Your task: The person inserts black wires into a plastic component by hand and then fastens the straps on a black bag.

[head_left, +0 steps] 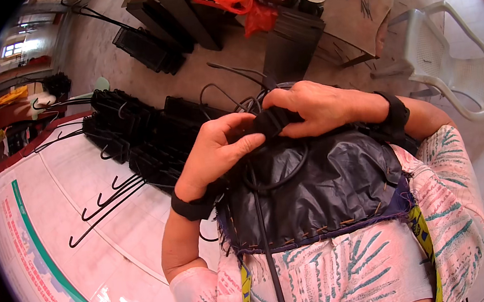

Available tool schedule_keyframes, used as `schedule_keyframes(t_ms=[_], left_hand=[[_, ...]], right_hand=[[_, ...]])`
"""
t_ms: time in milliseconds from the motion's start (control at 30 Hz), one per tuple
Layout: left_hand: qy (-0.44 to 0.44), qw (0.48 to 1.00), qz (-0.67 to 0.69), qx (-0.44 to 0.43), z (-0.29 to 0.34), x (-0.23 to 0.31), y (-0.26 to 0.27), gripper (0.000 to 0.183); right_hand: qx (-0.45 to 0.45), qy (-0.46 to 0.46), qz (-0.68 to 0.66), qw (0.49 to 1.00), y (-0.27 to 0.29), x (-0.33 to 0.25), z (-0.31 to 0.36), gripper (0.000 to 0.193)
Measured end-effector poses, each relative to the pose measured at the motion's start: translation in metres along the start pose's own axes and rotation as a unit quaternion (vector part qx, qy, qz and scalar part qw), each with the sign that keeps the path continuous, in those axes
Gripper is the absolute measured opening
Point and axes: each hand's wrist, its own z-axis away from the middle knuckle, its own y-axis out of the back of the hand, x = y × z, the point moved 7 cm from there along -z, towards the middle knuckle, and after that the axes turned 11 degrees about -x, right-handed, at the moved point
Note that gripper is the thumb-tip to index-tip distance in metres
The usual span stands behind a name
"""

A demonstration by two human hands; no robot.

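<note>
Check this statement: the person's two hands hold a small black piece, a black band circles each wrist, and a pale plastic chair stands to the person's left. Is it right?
The side is wrong: the head view shows the pale plastic chair to the person's right. The left hand and right hand do hold the small black piece, and black bands circle both wrists.

Fingers (248, 144) partly hide the black piece (269, 123).

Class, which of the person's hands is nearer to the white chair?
Right. The right hand is left of the chair; the left hand is farther left.
</note>
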Motion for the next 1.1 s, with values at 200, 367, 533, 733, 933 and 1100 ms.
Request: schedule_keyframes(t_ms=[200,367,533,733,933,1100], left_hand=[[0.076,0.992,0.076,-0.061,-0.002,-0.015,-0.006,0.018],[0.039,0.994,0.062,0.077,0.013,-0.020,0.000,0.008],[-0.027,0.999,0.012,0.020,0.007,-0.006,-0.006,0.010],[-0.029,0.997,0.066,-0.008,0.005,-0.005,-0.003,0.012],[-0.083,0.991,0.101,-0.023,-0.007,-0.016,-0.003,0.012],[-0.097,0.995,0.030,0.017,0.003,-0.017,-0.004,0.016]], right_hand=[[-0.029,-0.026,0.008,0.999,0.002,-0.010,-0.001,0.043],[-0.008,-0.008,-0.067,0.998,0.016,-0.023,0.002,0.057],[-0.064,-0.012,-0.299,0.952,0.008,-0.005,-0.005,0.065],[-0.122,-0.049,-0.262,0.956,-0.008,0.012,-0.012,0.046],[-0.135,-0.064,-0.135,0.980,-0.002,-0.005,-0.018,0.033],[-0.089,-0.108,-0.160,0.977,0.002,-0.005,-0.009,0.026]])
